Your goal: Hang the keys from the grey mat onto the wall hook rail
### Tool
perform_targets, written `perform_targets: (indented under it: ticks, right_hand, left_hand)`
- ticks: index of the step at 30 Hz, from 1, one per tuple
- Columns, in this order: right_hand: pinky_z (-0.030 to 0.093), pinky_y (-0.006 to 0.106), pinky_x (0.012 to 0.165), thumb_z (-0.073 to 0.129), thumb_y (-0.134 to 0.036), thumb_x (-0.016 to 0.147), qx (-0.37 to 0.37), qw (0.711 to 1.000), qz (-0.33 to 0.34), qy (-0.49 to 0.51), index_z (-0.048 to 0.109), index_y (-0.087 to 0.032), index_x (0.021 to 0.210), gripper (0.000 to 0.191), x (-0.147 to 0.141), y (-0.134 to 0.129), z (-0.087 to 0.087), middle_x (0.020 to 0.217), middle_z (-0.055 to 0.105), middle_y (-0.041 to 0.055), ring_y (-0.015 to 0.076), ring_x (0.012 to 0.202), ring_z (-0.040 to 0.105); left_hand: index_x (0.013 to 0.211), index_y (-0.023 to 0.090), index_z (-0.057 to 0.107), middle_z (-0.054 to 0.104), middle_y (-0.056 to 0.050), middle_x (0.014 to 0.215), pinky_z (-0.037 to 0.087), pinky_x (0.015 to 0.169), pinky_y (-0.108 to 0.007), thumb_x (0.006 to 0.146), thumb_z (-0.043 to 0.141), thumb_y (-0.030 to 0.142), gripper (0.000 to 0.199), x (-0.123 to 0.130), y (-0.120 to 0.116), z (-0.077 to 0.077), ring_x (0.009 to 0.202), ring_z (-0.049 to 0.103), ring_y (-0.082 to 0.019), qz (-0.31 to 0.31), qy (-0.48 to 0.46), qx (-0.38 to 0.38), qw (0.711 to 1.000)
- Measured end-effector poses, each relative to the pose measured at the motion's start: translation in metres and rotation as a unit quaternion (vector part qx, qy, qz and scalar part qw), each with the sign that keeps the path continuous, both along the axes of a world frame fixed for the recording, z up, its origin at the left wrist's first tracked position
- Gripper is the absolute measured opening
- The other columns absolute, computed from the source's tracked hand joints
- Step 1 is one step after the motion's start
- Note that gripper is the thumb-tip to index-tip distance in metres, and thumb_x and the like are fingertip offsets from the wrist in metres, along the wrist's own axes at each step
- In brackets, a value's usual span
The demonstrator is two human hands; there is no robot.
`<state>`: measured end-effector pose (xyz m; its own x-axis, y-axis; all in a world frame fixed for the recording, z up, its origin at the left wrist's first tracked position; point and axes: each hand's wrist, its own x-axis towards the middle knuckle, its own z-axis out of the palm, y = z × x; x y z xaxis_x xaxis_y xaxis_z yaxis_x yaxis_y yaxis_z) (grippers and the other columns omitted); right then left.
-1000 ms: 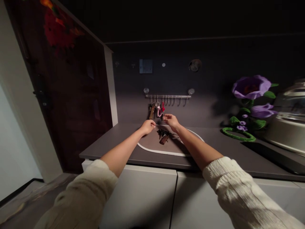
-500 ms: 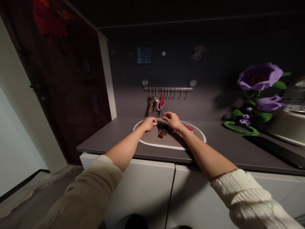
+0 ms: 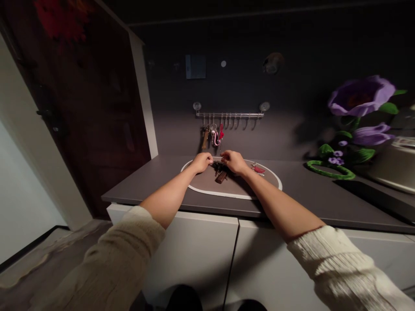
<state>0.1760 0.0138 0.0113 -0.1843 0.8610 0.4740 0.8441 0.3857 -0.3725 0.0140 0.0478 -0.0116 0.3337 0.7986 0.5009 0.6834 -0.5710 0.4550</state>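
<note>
A bunch of keys (image 3: 216, 167) with a dark brown fob (image 3: 221, 177) is between my hands, over an oval brown mat (image 3: 240, 188) with a white rim. My left hand (image 3: 202, 162) is closed in a pinch at the left side of the bunch. Above its right side, my right hand (image 3: 234, 162) has its fingers curled together; whatever they hold is too small to make out. On the mat, right of my right hand, lies a red key holder (image 3: 258, 169) with a metal ring.
Behind my hands, a clear hook rail (image 3: 230, 115) on suction cups carries several hanging key sets, including a pink charm (image 3: 215, 138) and a red one (image 3: 221, 131). Purple artificial flowers (image 3: 361, 97) and a pale rounded object (image 3: 397, 166) stand right. A dark door (image 3: 90, 112) is left.
My right hand has come slightly down and closer to the keys. My left hand stays at their left side. The whole view has shifted a little.
</note>
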Motion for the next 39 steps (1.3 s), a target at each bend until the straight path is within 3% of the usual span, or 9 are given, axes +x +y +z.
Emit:
perform_targets:
  ticks: [6, 15, 22, 30, 39]
  right_hand:
    - [0.041, 0.021, 0.075, 0.052, -0.013, 0.076, 0.001, 1.000, -0.001, -0.016, 0.063, -0.013, 0.099, 0.026, 0.000, 0.001, -0.001, 0.092, 0.067, 0.0083, 0.0152, 0.085, 0.060]
    - [0.040, 0.022, 0.074, 0.055, -0.019, 0.075, 0.006, 1.000, 0.017, 0.003, 0.066, -0.016, 0.090, 0.019, -0.001, 0.001, -0.001, 0.090, 0.067, 0.0058, 0.0150, 0.082, 0.059]
    - [0.041, 0.024, 0.073, 0.055, -0.023, 0.076, 0.013, 0.995, 0.037, 0.087, 0.065, -0.017, 0.088, 0.017, -0.005, -0.004, 0.002, 0.087, 0.067, 0.0044, 0.0140, 0.078, 0.058]
    - [0.041, 0.024, 0.068, 0.053, -0.031, 0.076, 0.051, 0.980, 0.102, 0.164, 0.065, -0.016, 0.085, 0.021, -0.005, -0.004, 0.003, 0.081, 0.067, 0.0035, 0.0126, 0.071, 0.057]
    - [0.040, 0.023, 0.065, 0.051, -0.037, 0.074, 0.066, 0.968, 0.108, 0.216, 0.064, -0.015, 0.078, 0.026, -0.001, 0.005, -0.002, 0.075, 0.064, 0.0029, 0.0119, 0.067, 0.054]
  left_hand:
    - [0.066, 0.013, 0.057, 0.059, 0.000, 0.063, 0.040, 0.061, -0.022, 0.073, 0.049, 0.010, 0.011, 0.002, -0.005, 0.006, 0.059, 0.051, -0.010, -0.018, -0.117, -0.054, 0.992]
    - [0.066, 0.012, 0.051, 0.055, 0.002, 0.059, 0.039, 0.057, -0.019, 0.074, 0.050, 0.007, 0.010, 0.010, -0.017, 0.015, 0.053, 0.050, -0.006, -0.046, -0.320, -0.162, 0.932]
    - [0.073, 0.013, 0.055, 0.059, -0.001, 0.065, 0.038, 0.055, -0.019, 0.072, 0.055, 0.014, 0.002, 0.009, -0.014, 0.015, 0.060, 0.053, -0.008, -0.067, -0.366, -0.168, 0.913]
    - [0.076, 0.013, 0.057, 0.059, -0.001, 0.068, 0.038, 0.055, -0.020, 0.067, 0.062, 0.027, 0.017, 0.008, -0.009, 0.013, 0.063, 0.052, -0.009, -0.100, -0.391, -0.157, 0.901]
    - [0.078, 0.013, 0.059, 0.058, -0.001, 0.070, 0.039, 0.054, -0.019, 0.062, 0.065, 0.037, 0.029, 0.013, -0.014, 0.015, 0.064, 0.051, -0.009, -0.112, -0.392, -0.145, 0.901]
